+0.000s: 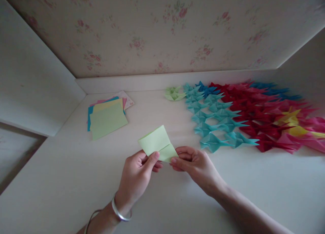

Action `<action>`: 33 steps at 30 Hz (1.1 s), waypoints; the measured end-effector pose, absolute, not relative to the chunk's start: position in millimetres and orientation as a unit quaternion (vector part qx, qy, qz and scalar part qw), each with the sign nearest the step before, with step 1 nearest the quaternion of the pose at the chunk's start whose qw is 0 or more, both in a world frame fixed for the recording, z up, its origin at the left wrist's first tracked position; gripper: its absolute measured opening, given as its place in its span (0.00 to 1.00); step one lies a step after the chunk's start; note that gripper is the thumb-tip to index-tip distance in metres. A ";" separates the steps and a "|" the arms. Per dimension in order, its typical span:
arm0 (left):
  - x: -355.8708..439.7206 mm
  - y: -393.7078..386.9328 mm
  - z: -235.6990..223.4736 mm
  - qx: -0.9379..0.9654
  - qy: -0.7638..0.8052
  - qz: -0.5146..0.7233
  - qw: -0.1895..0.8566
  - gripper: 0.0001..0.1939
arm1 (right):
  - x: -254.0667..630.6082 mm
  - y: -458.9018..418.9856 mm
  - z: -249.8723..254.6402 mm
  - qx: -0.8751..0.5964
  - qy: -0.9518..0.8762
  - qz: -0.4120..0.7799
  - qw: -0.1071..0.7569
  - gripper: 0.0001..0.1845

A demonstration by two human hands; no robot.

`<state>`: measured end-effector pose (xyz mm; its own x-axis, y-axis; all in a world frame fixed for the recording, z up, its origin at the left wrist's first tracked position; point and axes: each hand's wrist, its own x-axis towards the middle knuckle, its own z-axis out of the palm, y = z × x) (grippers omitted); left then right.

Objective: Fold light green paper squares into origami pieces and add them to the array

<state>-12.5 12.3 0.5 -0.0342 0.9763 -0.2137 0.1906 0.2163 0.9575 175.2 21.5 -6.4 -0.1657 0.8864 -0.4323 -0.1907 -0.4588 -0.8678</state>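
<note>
A light green sheet of origami paper, folded into a small rectangle with a crease line across it, is held tilted above the white table. My left hand grips its lower left edge, thumb on top and fingers beneath. At the lower right corner, my right hand pinches the paper between thumb and fingers. A silver bangle circles my left wrist. Beyond the hands, near the back, sits one light green folded paper figure.
Loose coloured paper sheets lie stacked at the left, green on top. Rows of turquoise folded figures stand at the right, beside red ones, with pink, yellow and blue among them. A flowered wall rises behind the white table.
</note>
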 end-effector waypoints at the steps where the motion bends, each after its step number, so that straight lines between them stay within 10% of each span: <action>1: -13.7 13.8 0.5 0.476 0.605 0.401 0.496 0.15 | 175.7 21.9 -6.3 -0.515 -0.336 0.680 0.399 0.18; 14: -16.1 12.2 6.6 0.436 0.553 0.435 0.561 0.11 | 179.4 19.1 -26.5 -0.526 -0.494 0.503 0.476 0.13; 22: -14.6 10.6 10.4 0.442 0.516 0.440 0.588 0.24 | 184.6 9.0 -22.7 -0.412 -0.718 0.250 0.502 0.29; 33: -19.2 5.1 7.5 0.533 0.526 0.418 0.515 0.16 | 190.3 8.0 -19.1 -0.333 -0.791 0.212 0.468 0.15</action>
<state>-19.2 5.1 7.5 0.0969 0.9907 -0.0958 0.1298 0.0828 0.9881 190.3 8.0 -19.1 -0.3410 0.7248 0.5986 0.3279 0.6885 -0.6469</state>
